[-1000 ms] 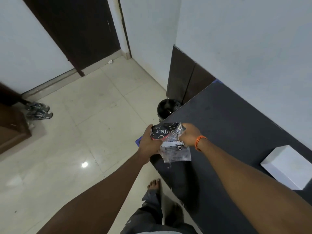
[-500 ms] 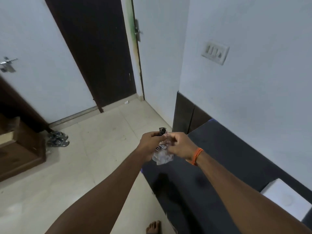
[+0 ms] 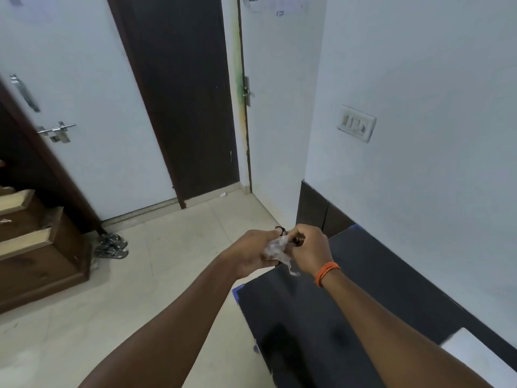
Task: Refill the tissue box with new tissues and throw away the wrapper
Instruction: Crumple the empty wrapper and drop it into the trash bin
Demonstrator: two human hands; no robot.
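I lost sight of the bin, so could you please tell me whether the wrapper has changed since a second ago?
Yes: the wrapper is now balled between both hands, above the dark table's corner.

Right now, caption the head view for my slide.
Both hands, left hand and right hand, crumple the clear wrapper above the dark table.

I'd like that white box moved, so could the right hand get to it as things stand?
Probably not at once: the right hand and left hand are both closed on the crumpled wrapper. The white box sits uncovered on the dark table beside the right forearm.
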